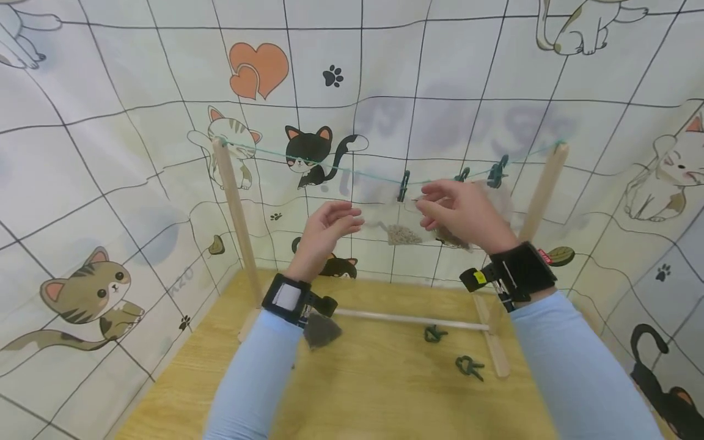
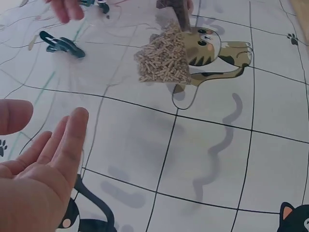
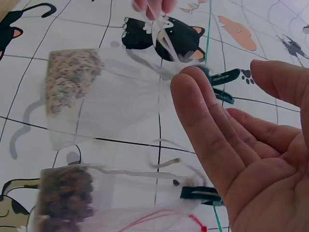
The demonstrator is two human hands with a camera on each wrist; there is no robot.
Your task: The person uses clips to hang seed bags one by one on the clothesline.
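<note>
While RH (image 1: 466, 212) nr bag (image 1: 404, 234), label (image 1: 544, 256) illegible

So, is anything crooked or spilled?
I see no spill. But one bag, under a clip, looks a bit crooked: its pale pellets bunch toward the left in the head view instead of lying level. The string sags too, maybe from the weight.
</note>
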